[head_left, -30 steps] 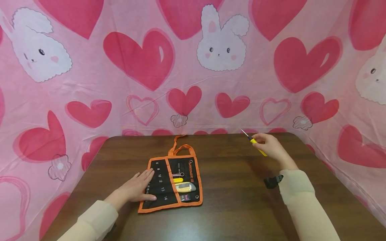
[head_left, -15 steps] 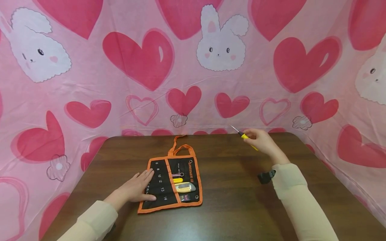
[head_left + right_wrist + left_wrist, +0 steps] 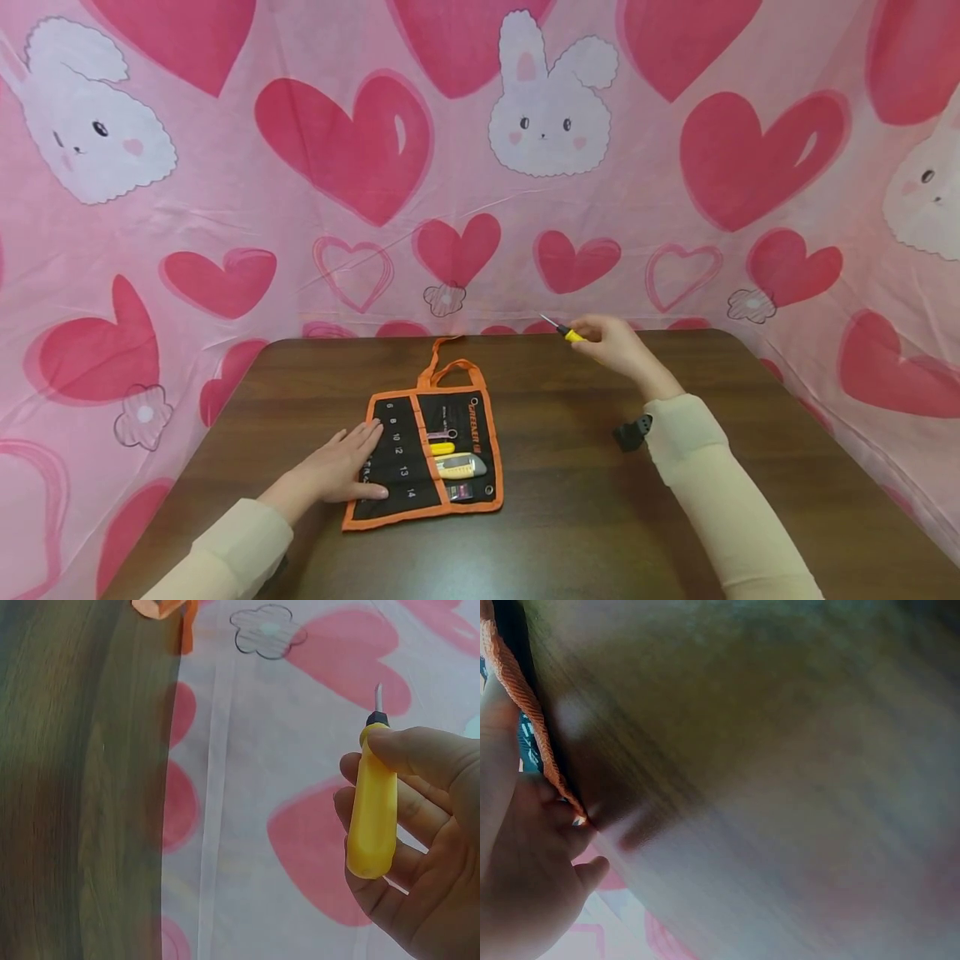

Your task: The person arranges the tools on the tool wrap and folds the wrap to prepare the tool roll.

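Note:
A yellow-handled screwdriver [image 3: 373, 814] with a black collar and thin metal shaft is gripped by my right hand [image 3: 613, 346], raised over the back of the table. In the head view its tip points left and slightly up. My left hand [image 3: 339, 467] rests with fingers spread on the left part of a black tool pouch [image 3: 397, 479] with orange trim and printed numbers. A yellow utility knife [image 3: 461, 467] sits in the pouch's pocket, beside a yellow handle end [image 3: 442, 448] and a small dark packet [image 3: 461, 492]. In the left wrist view the hand touches the pouch's orange edge [image 3: 536, 724].
The pouch lies on a dark wooden table [image 3: 585, 500], its orange straps [image 3: 457, 364] stretching toward the back edge. Behind the table hangs a pink cloth [image 3: 465, 183] with hearts and rabbits. A black wrist device [image 3: 633, 432] is on my right wrist.
My right hand has moved left across the back of the table, carrying the screwdriver toward the pouch's side. My left hand and the pouch have stayed in place.

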`<state>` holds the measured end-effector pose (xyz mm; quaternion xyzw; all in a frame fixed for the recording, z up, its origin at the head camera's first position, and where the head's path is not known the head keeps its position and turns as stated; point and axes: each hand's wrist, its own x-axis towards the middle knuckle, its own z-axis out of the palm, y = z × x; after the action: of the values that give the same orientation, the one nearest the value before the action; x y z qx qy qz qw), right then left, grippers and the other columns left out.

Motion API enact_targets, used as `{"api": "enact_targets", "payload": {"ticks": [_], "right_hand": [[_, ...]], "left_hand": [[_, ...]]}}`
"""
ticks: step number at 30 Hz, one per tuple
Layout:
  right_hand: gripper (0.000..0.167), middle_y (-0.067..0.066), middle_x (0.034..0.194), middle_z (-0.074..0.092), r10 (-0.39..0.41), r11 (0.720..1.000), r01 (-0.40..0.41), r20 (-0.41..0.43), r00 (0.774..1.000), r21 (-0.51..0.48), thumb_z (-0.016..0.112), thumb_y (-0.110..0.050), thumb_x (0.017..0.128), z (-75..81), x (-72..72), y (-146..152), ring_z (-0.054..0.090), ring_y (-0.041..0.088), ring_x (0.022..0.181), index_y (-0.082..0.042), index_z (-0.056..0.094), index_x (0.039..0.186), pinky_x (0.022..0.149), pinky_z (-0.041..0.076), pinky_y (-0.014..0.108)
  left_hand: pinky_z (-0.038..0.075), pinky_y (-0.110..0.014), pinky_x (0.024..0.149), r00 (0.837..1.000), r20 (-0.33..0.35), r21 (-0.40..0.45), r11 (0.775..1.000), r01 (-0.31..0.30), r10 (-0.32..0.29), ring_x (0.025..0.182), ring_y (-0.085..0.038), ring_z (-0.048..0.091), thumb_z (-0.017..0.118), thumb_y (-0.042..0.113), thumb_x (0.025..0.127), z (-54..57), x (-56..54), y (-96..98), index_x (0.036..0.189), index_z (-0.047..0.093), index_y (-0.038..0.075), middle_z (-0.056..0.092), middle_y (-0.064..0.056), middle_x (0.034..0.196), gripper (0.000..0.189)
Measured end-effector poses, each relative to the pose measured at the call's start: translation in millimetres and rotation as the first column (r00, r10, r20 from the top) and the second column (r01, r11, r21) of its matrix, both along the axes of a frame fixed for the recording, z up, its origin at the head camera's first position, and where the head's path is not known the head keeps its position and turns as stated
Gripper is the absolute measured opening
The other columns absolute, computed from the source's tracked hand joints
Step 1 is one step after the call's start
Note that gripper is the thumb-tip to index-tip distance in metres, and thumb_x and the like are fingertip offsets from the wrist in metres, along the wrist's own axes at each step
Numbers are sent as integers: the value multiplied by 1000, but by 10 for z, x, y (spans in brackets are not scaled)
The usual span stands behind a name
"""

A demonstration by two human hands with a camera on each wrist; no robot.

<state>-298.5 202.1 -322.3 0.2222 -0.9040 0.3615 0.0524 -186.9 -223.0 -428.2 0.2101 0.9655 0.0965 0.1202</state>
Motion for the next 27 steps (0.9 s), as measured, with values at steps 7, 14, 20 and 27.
{"api": "enact_targets", "payload": {"ticks": [7, 14, 20, 27], "right_hand": [[28, 18, 104, 64, 35, 999, -35, 4, 999, -14, 66, -9, 85, -25, -39, -194, 60, 33, 96, 2, 62, 111, 81, 49, 45], [27, 15, 103, 65, 86, 996, -86, -4, 996, 8, 66, -7, 84, -157, -92, -373, 61, 28, 90, 1, 63, 110, 80, 49, 41], [25, 12, 102, 64, 113, 992, -112, 0, 994, 53, 65, -6, 85, -266, -106, -544, 60, 25, 94, -1, 63, 110, 85, 47, 42], [22, 6, 98, 65, 134, 989, -137, 60, 989, 61, 65, -7, 86, -394, -90, -759, 61, 20, 90, -3, 64, 107, 83, 49, 39]], "left_hand": [[16, -55, 105, 1000, 5, 1, 1000, -3, 3, 134, -36, 20, 62, 64, 72, -7, -5, -4, 141, 27, -5, 24, -21, 147, 104], [16, -54, 105, 1000, 3, -5, 1000, -3, 3, 134, -35, 20, 62, 64, 72, -7, -12, 0, 142, 27, -4, 24, -20, 147, 103], [16, -54, 105, 1000, 3, -14, 1000, 4, -4, 134, -36, 20, 62, 64, 73, 4, -14, -4, 142, 26, -4, 24, -20, 147, 103], [16, -55, 105, 1000, 4, 8, 1000, 11, -11, 134, -37, 20, 63, 62, 73, 13, -1, -11, 141, 26, -5, 24, -22, 146, 102]]}}
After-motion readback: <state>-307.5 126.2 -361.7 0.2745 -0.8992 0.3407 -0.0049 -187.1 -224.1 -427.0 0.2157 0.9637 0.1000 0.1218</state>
